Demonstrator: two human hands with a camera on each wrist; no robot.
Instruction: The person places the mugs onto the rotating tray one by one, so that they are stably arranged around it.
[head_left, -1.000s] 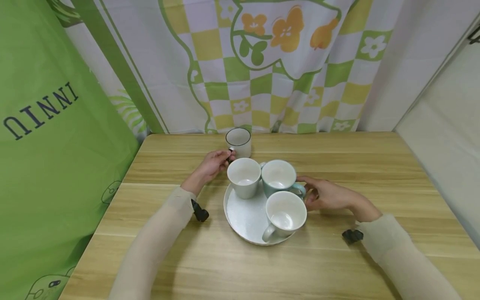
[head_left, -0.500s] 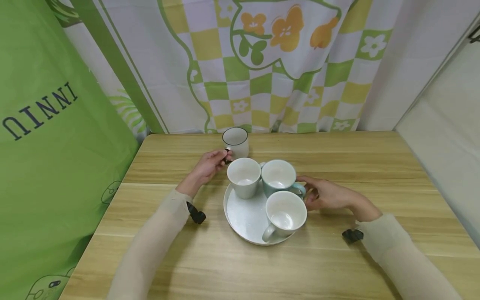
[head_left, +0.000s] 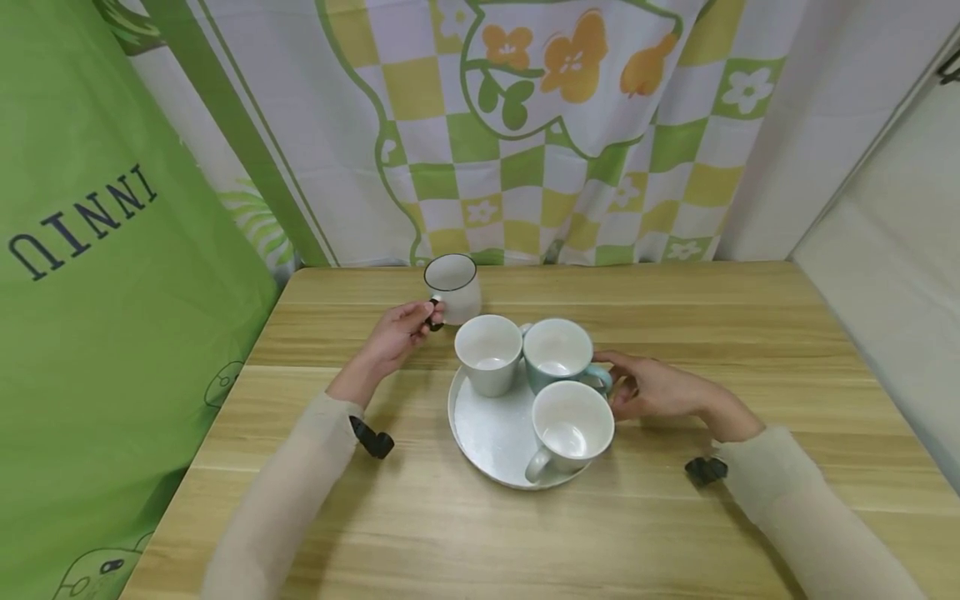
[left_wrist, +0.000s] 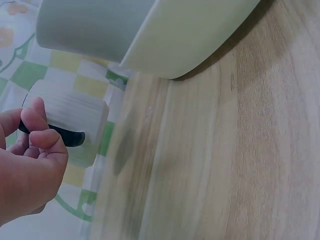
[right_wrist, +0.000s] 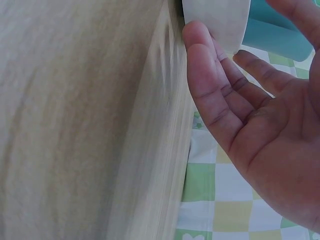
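Note:
My left hand [head_left: 397, 333] pinches the black handle of a white mug with a dark rim [head_left: 459, 298], just beyond the tray. In the left wrist view this mug [left_wrist: 75, 112] hangs clear of the tabletop, its shadow below. On the round white tray [head_left: 487, 442] stand a pale grey-white mug [head_left: 491, 375] at the back left, a teal mug [head_left: 536, 379] beside it and another pale mug [head_left: 577, 458] in front. At the tray's right side my right hand [head_left: 660, 387] rests with loosely bent fingers; the right wrist view puts fingertips [right_wrist: 197, 35] against the tray wall [right_wrist: 220, 25].
The wooden table [head_left: 712, 533] extends around the tray. A patterned curtain [head_left: 525, 167] hangs along its back edge, and a green cloth [head_left: 90, 333] hangs along the left side.
My left hand has moved to the left with the dark-rimmed mug, away from behind the pale mug. My right hand and the tray with its mugs stay in place.

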